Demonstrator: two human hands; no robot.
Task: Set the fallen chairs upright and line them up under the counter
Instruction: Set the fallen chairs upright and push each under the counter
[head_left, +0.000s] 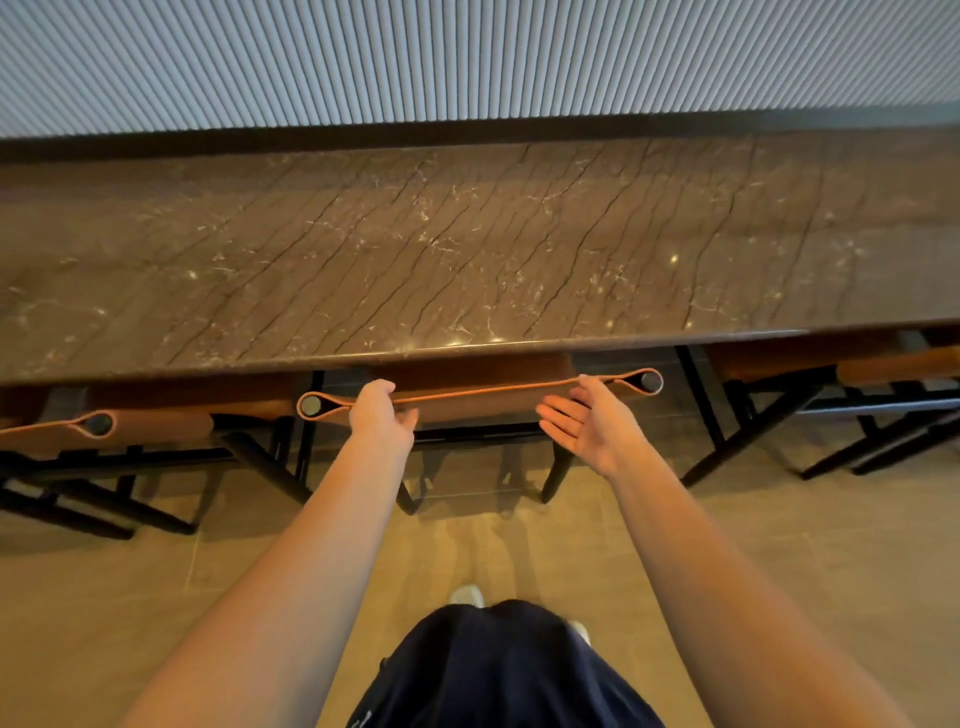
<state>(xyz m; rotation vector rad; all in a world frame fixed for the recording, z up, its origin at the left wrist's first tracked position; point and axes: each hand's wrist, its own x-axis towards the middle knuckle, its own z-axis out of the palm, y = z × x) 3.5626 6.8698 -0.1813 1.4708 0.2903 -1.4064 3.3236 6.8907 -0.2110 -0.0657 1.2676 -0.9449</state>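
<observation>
1. Under the near edge of the counter (467, 249), the middle chair (483, 400) stands upright, its seat tucked beneath the stone top and its leather backrest running left to right just clear of the edge.
2. Left hand (382, 415): fingers curled over the top of that backrest near its left post, a proper grip.
3. Right hand (584, 426): fingers straight and spread, palm turned inward, holding nothing. Its thumb side sits at the backrest top near the right post; whether it actually touches, I cannot tell.
4. Step in hand, as I read it: the lining-up. This chair is on its feet, so what remains is squaring it.
5. Neighbours: the left chair (156, 431) and the right chair (883, 369) both look upright and tucked under too. The left one's backrest sits a touch nearer than the middle one's.
6. Next move, in my judgement: the right hand closes on the backrest so both hands steer evenly, then a small push or sideways nudge brings the backrest parallel with the counter edge and level with its neighbours.
7. Watch point: a one-handed shove from the left could swing the chair askew on the floor (156, 597).
8. Containers: none in view, nothing to report there.
</observation>
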